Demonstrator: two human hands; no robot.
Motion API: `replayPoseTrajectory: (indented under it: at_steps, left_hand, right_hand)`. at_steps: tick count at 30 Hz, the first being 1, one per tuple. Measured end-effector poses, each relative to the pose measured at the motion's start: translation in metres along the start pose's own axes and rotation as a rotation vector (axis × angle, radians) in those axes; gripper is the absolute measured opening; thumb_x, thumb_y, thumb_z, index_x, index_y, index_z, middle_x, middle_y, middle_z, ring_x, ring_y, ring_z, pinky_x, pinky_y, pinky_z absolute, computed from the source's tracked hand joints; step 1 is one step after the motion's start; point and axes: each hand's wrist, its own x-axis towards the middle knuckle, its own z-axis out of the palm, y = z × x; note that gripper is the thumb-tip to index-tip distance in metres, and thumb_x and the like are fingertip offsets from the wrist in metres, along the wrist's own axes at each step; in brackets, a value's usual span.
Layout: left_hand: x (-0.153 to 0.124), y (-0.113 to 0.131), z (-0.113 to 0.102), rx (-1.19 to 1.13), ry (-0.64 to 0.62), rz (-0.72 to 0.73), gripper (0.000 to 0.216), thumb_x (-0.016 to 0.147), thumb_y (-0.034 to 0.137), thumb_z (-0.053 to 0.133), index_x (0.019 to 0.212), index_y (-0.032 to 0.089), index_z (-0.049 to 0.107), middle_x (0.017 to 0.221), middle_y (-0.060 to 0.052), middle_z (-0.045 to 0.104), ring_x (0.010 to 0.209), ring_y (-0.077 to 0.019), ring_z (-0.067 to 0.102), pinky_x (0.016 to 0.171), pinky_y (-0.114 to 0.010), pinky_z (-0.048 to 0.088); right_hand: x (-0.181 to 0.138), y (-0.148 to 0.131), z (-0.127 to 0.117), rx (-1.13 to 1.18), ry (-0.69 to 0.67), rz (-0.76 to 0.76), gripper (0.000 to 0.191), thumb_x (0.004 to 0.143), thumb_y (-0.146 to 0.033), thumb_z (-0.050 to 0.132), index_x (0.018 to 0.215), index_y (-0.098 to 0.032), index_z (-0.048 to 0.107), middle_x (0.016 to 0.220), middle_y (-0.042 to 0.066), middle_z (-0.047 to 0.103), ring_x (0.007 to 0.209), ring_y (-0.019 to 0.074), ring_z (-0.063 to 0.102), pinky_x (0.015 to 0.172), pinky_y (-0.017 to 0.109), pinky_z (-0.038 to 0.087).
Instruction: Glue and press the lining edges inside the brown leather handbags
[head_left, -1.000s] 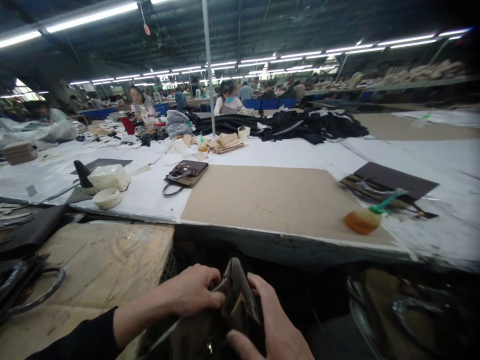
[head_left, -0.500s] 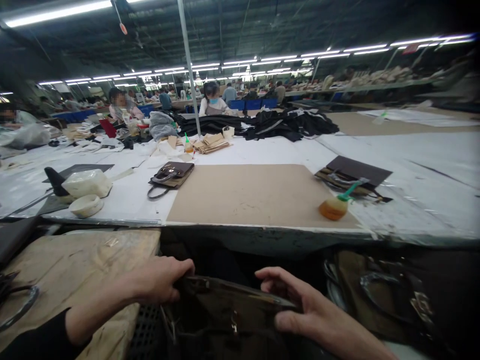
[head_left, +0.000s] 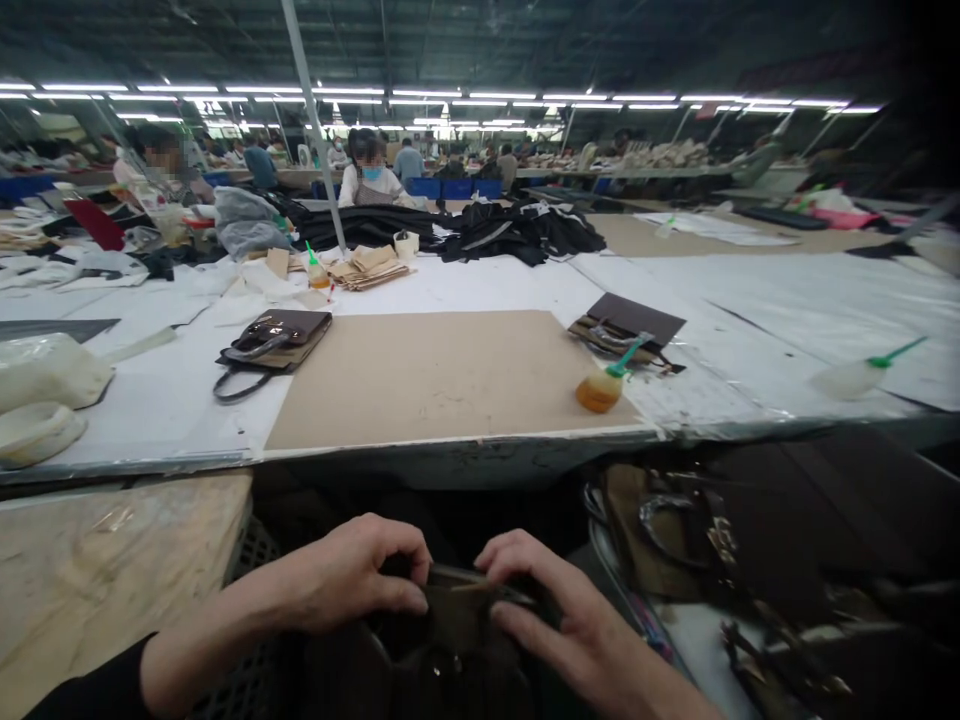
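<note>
Dark-brown, soft-sided handbag (head_left: 454, 645) lies between and below left hand (head_left: 352, 575) and right hand (head_left: 555, 600), both pinching its rim (head_left: 457, 578); hands closer together than half a second ago, likely steadying it.

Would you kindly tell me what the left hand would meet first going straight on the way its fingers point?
Likely the right hand, facing the left hand across the top of the dark brown leather-look bag; depth is unclear, so the bag could come first.
</note>
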Motion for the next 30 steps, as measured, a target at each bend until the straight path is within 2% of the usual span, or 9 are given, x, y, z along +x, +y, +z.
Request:
replayPoseTrajectory:
  at_steps: [2, 8, 15, 17, 21, 25, 28, 30]
  left_hand:
    - [0.005, -0.001, 0.003, -0.020, 0.017, 0.039, 0.011, 0.078, 0.030, 0.073, 0.084, 0.021, 0.069, 0.087, 0.005, 0.070, 0.080, -0.0151, 0.060, 0.070, -0.022, 0.042]
    - [0.004, 0.000, 0.003, -0.133, 0.008, 0.171, 0.013, 0.077, 0.026, 0.079, 0.074, 0.020, 0.067, 0.109, 0.004, 0.070, 0.098, -0.0166, 0.063, 0.084, -0.023, 0.043]
    - [-0.006, 0.002, 0.004, -0.170, 0.018, 0.151, 0.015, 0.077, 0.024, 0.078, 0.072, 0.019, 0.065, 0.112, 0.004, 0.070, 0.100, -0.0166, 0.064, 0.087, -0.024, 0.043]
    - [-0.007, 0.001, 0.007, -0.143, 0.052, 0.093, 0.016, 0.078, 0.027, 0.076, 0.071, 0.019, 0.064, 0.108, 0.004, 0.071, 0.094, -0.0161, 0.064, 0.082, -0.024, 0.044]
    - [-0.006, 0.000, 0.015, -0.027, 0.191, -0.005, 0.015, 0.078, 0.031, 0.072, 0.071, 0.019, 0.064, 0.090, 0.003, 0.072, 0.078, -0.0150, 0.063, 0.066, -0.024, 0.042]
    - [-0.001, 0.001, 0.021, 0.026, 0.277, -0.063, 0.019, 0.074, 0.027, 0.069, 0.063, 0.018, 0.058, 0.080, 0.002, 0.071, 0.070, -0.0145, 0.060, 0.058, -0.023, 0.038]
    - [0.003, 0.001, 0.023, 0.022, 0.292, -0.095, 0.021, 0.072, 0.026, 0.069, 0.060, 0.018, 0.055, 0.077, 0.002, 0.071, 0.067, -0.0144, 0.060, 0.056, -0.023, 0.036]
    - [0.006, -0.002, 0.024, 0.018, 0.296, -0.098, 0.020, 0.072, 0.026, 0.069, 0.060, 0.018, 0.055, 0.077, 0.001, 0.071, 0.067, -0.0145, 0.059, 0.056, -0.024, 0.036]
  right_hand:
    - [0.001, 0.000, -0.002, -0.119, -0.011, -0.062, 0.009, 0.097, -0.023, 0.056, 0.104, -0.026, 0.060, 0.118, 0.001, 0.058, 0.109, 0.0160, 0.057, 0.094, 0.027, 0.045]
    - [0.004, 0.002, -0.004, -0.340, -0.025, -0.111, 0.017, 0.097, -0.021, 0.056, 0.108, -0.028, 0.067, 0.118, 0.003, 0.060, 0.106, 0.0154, 0.060, 0.088, 0.025, 0.048]
    - [0.010, -0.009, -0.003, -0.308, -0.071, -0.045, 0.008, 0.093, -0.024, 0.064, 0.088, -0.025, 0.070, 0.117, 0.000, 0.064, 0.104, 0.0158, 0.062, 0.088, 0.026, 0.048]
    - [0.011, -0.014, 0.003, -0.272, -0.033, -0.007, 0.012, 0.092, -0.023, 0.062, 0.080, -0.023, 0.066, 0.113, 0.000, 0.065, 0.101, 0.0153, 0.063, 0.086, 0.026, 0.048]
    - [0.012, -0.013, 0.026, -0.200, 0.165, 0.059, 0.021, 0.086, -0.017, 0.059, 0.068, -0.020, 0.050, 0.104, 0.003, 0.067, 0.092, 0.0172, 0.065, 0.079, 0.028, 0.049]
    - [0.013, 0.000, 0.045, -0.150, 0.315, 0.088, 0.025, 0.081, -0.019, 0.058, 0.064, -0.022, 0.041, 0.114, 0.010, 0.064, 0.092, 0.0209, 0.068, 0.078, 0.031, 0.051]
    - [0.014, 0.011, 0.048, -0.155, 0.354, 0.124, 0.023, 0.081, -0.020, 0.058, 0.064, -0.022, 0.042, 0.123, 0.013, 0.062, 0.089, 0.0216, 0.069, 0.078, 0.034, 0.052]
    - [0.014, 0.015, 0.048, -0.188, 0.365, 0.127, 0.022, 0.081, -0.021, 0.059, 0.066, -0.022, 0.043, 0.126, 0.014, 0.061, 0.099, 0.0250, 0.067, 0.082, 0.036, 0.051]
